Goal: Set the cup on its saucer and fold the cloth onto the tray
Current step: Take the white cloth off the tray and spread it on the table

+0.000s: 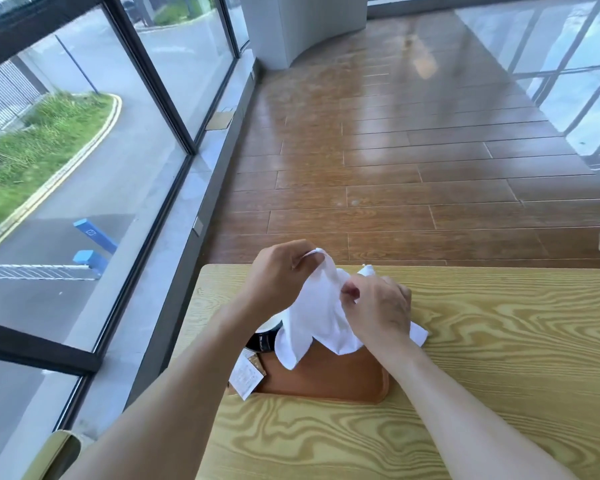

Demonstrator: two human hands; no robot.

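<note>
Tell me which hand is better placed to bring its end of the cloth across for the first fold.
Left, probably. The left hand pinches a raised corner of the white cloth clear above the brown tray. The right hand sits lower, its grip bunched in cloth, better suited to anchoring.

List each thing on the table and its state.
cloth: unfolded, held up over the tray
left hand: pinching a cloth edge
right hand: pinching the cloth
tray: flat on table, partly covered
cup: mostly hidden behind cloth
paper packets: at tray's left edge
</note>
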